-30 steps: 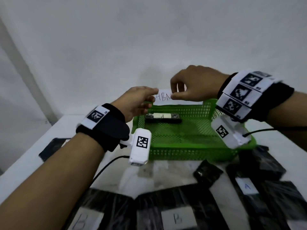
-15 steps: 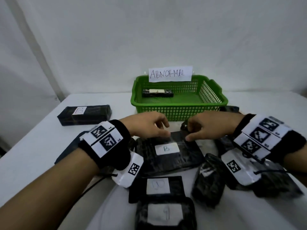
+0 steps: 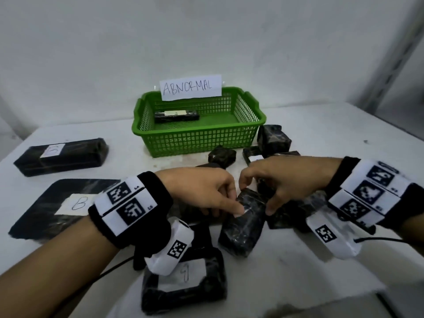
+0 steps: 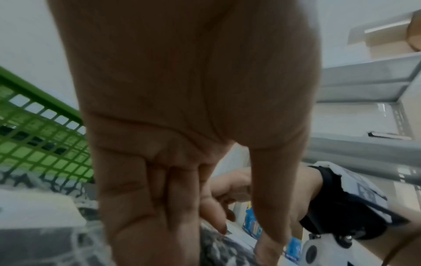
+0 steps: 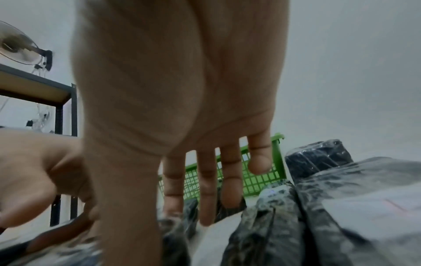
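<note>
Black wrapped packet (image 3: pixel 243 226) lies on the table (image 3: pixel 298 271), directly under both hands. Left hand (image 3: pixel 206 191): fingers nearly straight, tips resting on its top face, nothing clasped. Right hand (image 3: pixel 286 182): thumb against the packet's side, fingers arched over its far end; cannot tell if they pinch. Judged: glossy film, slippery; light, firm block. Grip across the short sides.

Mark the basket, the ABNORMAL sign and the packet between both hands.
basket (image 3: pixel 199 143), head view, front mesh wall.
sign (image 3: pixel 190 87), head view, middle of the paper.
packet (image 3: pixel 243 228), head view, top face of the black wrap.
</note>
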Available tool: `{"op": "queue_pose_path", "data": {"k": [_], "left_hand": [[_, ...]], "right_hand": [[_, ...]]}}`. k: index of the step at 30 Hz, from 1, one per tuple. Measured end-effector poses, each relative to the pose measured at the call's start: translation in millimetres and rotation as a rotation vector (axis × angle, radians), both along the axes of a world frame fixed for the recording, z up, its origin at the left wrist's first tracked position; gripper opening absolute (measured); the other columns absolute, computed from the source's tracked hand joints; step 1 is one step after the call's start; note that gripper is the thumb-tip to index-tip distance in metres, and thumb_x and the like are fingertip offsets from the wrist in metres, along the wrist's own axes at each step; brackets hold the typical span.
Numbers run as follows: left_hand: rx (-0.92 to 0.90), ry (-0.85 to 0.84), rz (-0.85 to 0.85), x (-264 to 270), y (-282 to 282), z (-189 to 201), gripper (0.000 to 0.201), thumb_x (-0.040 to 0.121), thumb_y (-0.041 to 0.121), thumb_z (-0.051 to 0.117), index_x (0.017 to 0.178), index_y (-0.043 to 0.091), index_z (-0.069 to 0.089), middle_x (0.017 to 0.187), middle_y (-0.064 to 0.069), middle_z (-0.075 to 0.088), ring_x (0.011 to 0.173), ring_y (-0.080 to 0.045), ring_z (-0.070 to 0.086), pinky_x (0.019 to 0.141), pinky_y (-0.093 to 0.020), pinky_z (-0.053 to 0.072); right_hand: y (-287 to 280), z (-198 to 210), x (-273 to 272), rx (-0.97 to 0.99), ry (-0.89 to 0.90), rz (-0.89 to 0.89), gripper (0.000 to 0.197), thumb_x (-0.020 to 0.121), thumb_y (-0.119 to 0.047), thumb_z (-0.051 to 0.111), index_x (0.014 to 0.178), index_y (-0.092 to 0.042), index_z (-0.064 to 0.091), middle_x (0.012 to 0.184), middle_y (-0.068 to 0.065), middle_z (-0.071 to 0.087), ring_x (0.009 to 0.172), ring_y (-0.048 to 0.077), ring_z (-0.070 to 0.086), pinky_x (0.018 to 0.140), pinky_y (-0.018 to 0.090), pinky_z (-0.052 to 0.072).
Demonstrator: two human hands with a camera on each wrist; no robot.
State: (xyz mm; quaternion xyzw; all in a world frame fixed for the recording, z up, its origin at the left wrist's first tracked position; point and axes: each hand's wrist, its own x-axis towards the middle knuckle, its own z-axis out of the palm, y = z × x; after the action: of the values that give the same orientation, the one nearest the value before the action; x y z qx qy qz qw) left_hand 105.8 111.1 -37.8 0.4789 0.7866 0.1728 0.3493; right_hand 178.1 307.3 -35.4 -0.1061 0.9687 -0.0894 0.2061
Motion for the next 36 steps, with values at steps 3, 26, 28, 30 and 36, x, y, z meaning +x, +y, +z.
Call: {"op": "queue_pose_path", "data": {"k": [3, 26, 28, 30, 36], "left_hand": [[0.171, -0.061, 0.109, -4.1, -6.6, 7.5, 0.031, 0.084, 0.042, 0.071, 0.102, 0.021, 0.057, 0.091, -0.004, 0.075, 0.073, -0.012, 0.065, 0.072, -0.035, 0.055], [1.015, -0.16, 0.767, -116.6, -64.6, 40.4, 0.048, 0.072, 0.026, 0.061, 0.119, 0.018, 0.06, 0.1, 0.006, 0.067, 0.082, -0.005, 0.062, 0.06, -0.022, 0.045], [1.024, -0.128, 0.769, -120.6, -68.8, 34.9, 0.053, 0.073, 0.035, 0.069, 0.123, 0.018, 0.059, 0.112, 0.0, 0.07, 0.097, -0.015, 0.067, 0.068, -0.029, 0.05], [1.02, -0.096, 0.783, -121.8, -71.1, 29.5, 0.059, 0.07, 0.04, 0.076, 0.122, 0.016, 0.06, 0.116, -0.005, 0.071, 0.105, -0.024, 0.068, 0.076, -0.041, 0.054], [1.005, -0.024, 0.787, -123.3, -72.3, 25.9, 0.062, 0.064, 0.044, 0.077, 0.116, 0.013, 0.066, 0.109, -0.01, 0.073, 0.091, -0.021, 0.069, 0.067, -0.039, 0.051]], "right_hand": [[15.4, 11.5, 0.2, -0.219, 0.078, -0.028, 0.049, 0.074, -0.033, 0.089, 0.109, -0.04, 0.056, 0.099, -0.033, 0.061, 0.095, 0.007, 0.063, 0.081, 0.028, 0.051], [-79.5, 35.5, -137.4, -1.295, 0.573, -0.499, 0.024, 0.095, -0.021, 0.067, 0.118, -0.019, 0.061, 0.09, -0.009, 0.072, 0.077, 0.008, 0.069, 0.069, 0.037, 0.058], [-83.1, 33.9, -144.0, -1.312, 0.575, -0.47, 0.025, 0.093, -0.018, 0.069, 0.117, -0.019, 0.061, 0.088, -0.009, 0.071, 0.077, 0.008, 0.068, 0.067, 0.035, 0.057], [-83.6, 31.3, -147.2, -1.297, 0.567, -0.455, 0.026, 0.093, -0.017, 0.07, 0.117, -0.018, 0.061, 0.092, -0.005, 0.071, 0.081, 0.011, 0.069, 0.067, 0.036, 0.057], [-81.6, 25.1, -146.0, -1.207, 0.561, -0.413, 0.032, 0.088, -0.016, 0.076, 0.116, -0.017, 0.062, 0.096, -0.002, 0.071, 0.088, 0.012, 0.071, 0.068, 0.036, 0.06]]}}
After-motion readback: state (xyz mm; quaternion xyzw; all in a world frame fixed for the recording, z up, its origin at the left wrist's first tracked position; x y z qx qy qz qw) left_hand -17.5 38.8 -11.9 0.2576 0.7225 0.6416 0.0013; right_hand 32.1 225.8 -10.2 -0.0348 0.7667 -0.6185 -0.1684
